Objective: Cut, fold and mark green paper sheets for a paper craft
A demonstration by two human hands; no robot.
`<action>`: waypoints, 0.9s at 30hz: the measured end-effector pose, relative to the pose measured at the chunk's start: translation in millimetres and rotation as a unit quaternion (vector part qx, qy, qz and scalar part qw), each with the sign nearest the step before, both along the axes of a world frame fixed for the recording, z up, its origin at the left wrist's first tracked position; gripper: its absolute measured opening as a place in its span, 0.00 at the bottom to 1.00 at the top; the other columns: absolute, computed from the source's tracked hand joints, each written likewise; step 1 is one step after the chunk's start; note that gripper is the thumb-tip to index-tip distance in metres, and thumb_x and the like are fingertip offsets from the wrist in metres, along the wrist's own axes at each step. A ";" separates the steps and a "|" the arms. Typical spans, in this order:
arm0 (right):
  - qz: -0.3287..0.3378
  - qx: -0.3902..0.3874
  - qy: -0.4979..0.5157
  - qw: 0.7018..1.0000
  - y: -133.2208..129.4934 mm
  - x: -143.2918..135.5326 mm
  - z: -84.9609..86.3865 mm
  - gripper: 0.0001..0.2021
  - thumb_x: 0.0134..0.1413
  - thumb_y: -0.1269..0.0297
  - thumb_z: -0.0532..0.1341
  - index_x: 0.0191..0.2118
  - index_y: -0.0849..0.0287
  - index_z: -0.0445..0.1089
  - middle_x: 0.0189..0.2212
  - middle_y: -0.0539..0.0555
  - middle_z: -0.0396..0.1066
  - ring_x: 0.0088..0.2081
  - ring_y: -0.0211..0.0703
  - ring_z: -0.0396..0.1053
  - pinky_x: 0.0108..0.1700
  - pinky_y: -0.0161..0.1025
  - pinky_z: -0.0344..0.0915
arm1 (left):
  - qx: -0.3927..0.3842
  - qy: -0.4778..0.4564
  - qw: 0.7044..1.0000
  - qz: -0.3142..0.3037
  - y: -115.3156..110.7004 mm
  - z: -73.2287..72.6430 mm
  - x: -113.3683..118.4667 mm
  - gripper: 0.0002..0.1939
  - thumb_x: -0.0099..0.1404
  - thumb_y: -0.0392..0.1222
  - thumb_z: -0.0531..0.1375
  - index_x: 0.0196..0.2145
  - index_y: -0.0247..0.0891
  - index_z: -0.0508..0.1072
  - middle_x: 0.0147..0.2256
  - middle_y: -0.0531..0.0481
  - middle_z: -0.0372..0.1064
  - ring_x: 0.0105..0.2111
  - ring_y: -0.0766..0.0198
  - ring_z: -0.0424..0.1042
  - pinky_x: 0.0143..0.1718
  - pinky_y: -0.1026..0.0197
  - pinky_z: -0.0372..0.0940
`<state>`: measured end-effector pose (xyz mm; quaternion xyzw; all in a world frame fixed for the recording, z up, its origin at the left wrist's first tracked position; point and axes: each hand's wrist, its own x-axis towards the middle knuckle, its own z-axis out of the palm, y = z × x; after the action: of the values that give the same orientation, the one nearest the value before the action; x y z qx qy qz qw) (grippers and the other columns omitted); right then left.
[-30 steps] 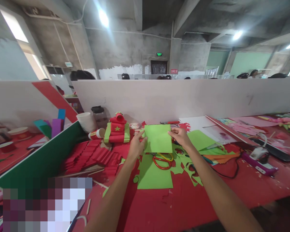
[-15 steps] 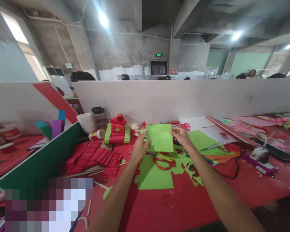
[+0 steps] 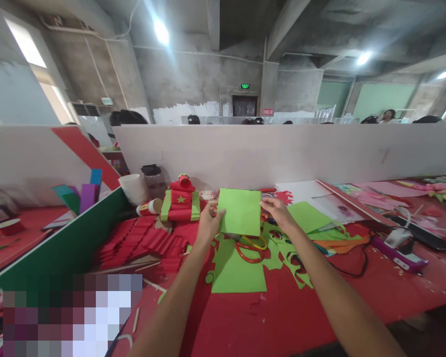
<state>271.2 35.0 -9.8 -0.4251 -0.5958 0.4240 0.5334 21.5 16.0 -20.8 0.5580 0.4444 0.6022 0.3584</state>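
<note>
Between my two hands, a square green sheet (image 3: 240, 211) is held up, tilted toward me, above the red table. My left hand (image 3: 209, 220) pinches its left edge, thumb in front. At the upper right edge, my right hand (image 3: 277, 210) grips the sheet between thumb and fingers. Below it lies another green sheet (image 3: 239, 277) flat on the table. Scissors (image 3: 250, 252) with red-orange handles rest across that sheet's top, next to a yellow handle. Green offcuts (image 3: 297, 265) with curved cut-outs lie to the right.
Folded red strips (image 3: 144, 243) lie at left beside a green divider (image 3: 59, 243). Behind them stand a red-and-green craft piece with a star (image 3: 181, 199), a white cup (image 3: 133, 189) and a dark-lidded bottle (image 3: 154, 181). A purple power strip (image 3: 400, 254) sits at right. A white partition (image 3: 223, 148) closes the back.
The held green sheet has shifted slightly left and tilted a little. My left hand has moved left with it. Both hands keep hold.
</note>
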 end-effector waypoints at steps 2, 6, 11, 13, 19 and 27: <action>0.021 0.005 0.005 1.000 -0.9 -1.0 0.6 0.16 0.48 0.51 0.66 0.38 0.57 0.75 0.29 0.53 0.74 0.25 0.39 0.67 0.23 0.35 0.62 | -0.001 -0.008 1.000 -0.002 -0.2 1.2 -0.4 0.22 0.54 0.48 0.64 0.44 0.35 0.69 0.31 0.49 0.71 0.32 0.60 0.72 0.34 0.59 0.67; 0.041 0.016 0.016 0.999 -1.5 -2.1 2.2 0.17 0.48 0.52 0.66 0.40 0.57 0.75 0.33 0.54 0.76 0.27 0.40 0.68 0.23 0.34 0.62 | -0.010 -0.018 1.000 -0.014 -1.3 1.6 -0.8 0.22 0.52 0.50 0.65 0.41 0.36 0.69 0.29 0.50 0.71 0.31 0.59 0.72 0.34 0.58 0.68; 0.038 0.014 0.026 0.999 -0.5 -1.7 2.6 0.16 0.48 0.56 0.66 0.42 0.58 0.76 0.35 0.55 0.77 0.28 0.41 0.70 0.23 0.35 0.62 | -0.029 -0.029 0.999 -0.024 -4.6 3.1 -0.6 0.23 0.51 0.52 0.66 0.40 0.36 0.70 0.32 0.48 0.73 0.32 0.59 0.73 0.35 0.57 0.68; 0.027 0.007 0.025 0.999 0.2 -1.1 1.8 0.15 0.48 0.58 0.66 0.43 0.57 0.76 0.35 0.55 0.77 0.29 0.41 0.71 0.24 0.35 0.64 | -0.037 -0.042 0.998 -0.027 -5.0 3.4 -0.6 0.23 0.50 0.53 0.67 0.39 0.36 0.70 0.32 0.48 0.73 0.32 0.59 0.73 0.34 0.57 0.68; 0.047 0.000 0.022 0.999 0.2 -1.2 1.5 0.18 0.42 0.67 0.67 0.44 0.57 0.75 0.38 0.53 0.78 0.37 0.45 0.75 0.38 0.39 0.71 | -0.038 -0.044 0.998 -0.024 -1.9 0.6 -0.9 0.25 0.47 0.54 0.68 0.38 0.36 0.71 0.29 0.49 0.72 0.30 0.60 0.72 0.33 0.58 0.67; 0.056 -0.011 0.022 0.998 -3.9 -1.8 3.3 0.19 0.47 0.65 0.65 0.48 0.56 0.74 0.38 0.53 0.78 0.32 0.43 0.74 0.34 0.37 0.70 | -0.034 -0.032 0.999 -0.016 2.8 -4.3 -0.8 0.25 0.47 0.55 0.69 0.38 0.35 0.72 0.28 0.49 0.71 0.30 0.60 0.72 0.34 0.58 0.67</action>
<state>269.4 31.1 -6.6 -0.3872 -0.6020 0.4694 0.5170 20.7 18.8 -25.1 0.5334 0.4437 0.5983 0.4008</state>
